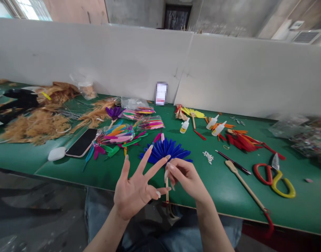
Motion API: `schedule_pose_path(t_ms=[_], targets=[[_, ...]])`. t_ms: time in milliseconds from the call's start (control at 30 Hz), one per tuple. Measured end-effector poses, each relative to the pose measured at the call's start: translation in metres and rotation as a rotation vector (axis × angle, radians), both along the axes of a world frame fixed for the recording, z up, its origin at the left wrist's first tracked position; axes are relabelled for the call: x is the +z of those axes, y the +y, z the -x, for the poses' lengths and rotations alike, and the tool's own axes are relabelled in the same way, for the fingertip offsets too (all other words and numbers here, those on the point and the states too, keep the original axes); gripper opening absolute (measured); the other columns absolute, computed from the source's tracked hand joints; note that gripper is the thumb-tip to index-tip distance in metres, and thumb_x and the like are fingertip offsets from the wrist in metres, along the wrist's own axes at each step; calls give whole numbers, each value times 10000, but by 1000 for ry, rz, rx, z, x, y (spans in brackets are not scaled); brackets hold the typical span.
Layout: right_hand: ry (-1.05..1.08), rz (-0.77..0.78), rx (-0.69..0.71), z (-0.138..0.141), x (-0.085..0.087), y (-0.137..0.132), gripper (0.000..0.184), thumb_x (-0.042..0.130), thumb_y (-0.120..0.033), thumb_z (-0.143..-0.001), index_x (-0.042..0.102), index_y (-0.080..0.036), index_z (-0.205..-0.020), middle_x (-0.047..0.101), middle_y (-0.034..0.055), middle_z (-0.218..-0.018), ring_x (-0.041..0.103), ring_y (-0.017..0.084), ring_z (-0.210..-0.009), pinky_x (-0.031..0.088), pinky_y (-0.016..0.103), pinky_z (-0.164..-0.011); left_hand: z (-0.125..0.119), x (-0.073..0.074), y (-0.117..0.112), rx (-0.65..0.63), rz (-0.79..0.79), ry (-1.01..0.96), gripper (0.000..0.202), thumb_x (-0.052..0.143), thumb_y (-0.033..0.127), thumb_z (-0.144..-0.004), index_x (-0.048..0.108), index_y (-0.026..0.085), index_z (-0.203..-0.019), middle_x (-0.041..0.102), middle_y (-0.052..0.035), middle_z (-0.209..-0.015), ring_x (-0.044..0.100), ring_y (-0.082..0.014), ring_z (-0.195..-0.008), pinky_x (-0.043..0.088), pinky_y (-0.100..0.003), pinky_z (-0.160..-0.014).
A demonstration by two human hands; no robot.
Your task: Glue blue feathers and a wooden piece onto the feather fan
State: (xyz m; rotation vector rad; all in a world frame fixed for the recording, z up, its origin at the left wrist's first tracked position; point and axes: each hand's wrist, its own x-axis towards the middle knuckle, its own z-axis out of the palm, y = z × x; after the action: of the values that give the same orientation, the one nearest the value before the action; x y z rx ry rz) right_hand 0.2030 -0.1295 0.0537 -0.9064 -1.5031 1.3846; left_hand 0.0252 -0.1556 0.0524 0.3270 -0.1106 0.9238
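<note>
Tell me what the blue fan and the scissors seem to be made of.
Blue fan: probably matte feathers, real or imitation, from the tapering, overlapping shapes; its stick looks like bare wood, pale and dull. Scissors: grey, shiny blades suggest metal; smooth, brightly coloured handles suggest plastic.

- This is looking like a craft workshop: a raw concrete wall [136, 14] is rising beyond white boards [97, 59].
- Bagged dyed feathers [151, 122] are lying toward the back edge of the green table [215, 189].
- Large scissors [276, 162] are resting toward its front edge.

No legible text or numbers
</note>
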Motion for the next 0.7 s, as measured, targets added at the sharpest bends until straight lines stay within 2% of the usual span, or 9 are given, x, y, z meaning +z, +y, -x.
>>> schedule_pose_path(t_ms=[233,433,500,600,700], targets=[[20,-31,-74,14,-4,-1,328,536,-437,-884,580,-183,-681,578,-13,-637,493,79,-485,416,193,-449,-4,-4,-3,-23,-10,13,633,-82,599,-898,4,362,-1479,208,-89,-1535,716,-180,-722,365,-486,-989],[32,-67,-131,18,-2,0,365,549,-448,-871,526,-191,-613,504,-38,-509,417,62,-391,351,184,-374,-10,-6,-6,-45,-29,28,644,-116,600,-883,19,383,-1474,141,-29,-1551,712,-207,-796,321,-525,-1024],[34,-59,-163,19,2,1,402,554,-493,-851,511,-194,-586,478,-42,-484,387,60,-366,334,189,-351,-10,-7,-5,-39,-21,57,652,-109,616,-878,31,389,-1472,141,-10,-1549,692,-240,-916,336,-529,-1015],[26,-48,-199,22,7,1,457,567,-548,-817,485,-195,-538,456,-45,-459,354,55,-345,320,194,-333,-10,-8,-4,-44,-20,94,684,-98,648,-865,111,400,-1467,225,16,-1529,613,-286,-1097,350,-522,-1014],[5,-7,-192,22,8,2,447,559,-534,-830,492,-190,-553,462,-46,-470,371,55,-355,328,189,-344,-10,-9,-3,-14,-24,123,701,-87,678,-846,138,421,-1459,256,15,-1521,661,-266,-1008,330,-511,-1039]])
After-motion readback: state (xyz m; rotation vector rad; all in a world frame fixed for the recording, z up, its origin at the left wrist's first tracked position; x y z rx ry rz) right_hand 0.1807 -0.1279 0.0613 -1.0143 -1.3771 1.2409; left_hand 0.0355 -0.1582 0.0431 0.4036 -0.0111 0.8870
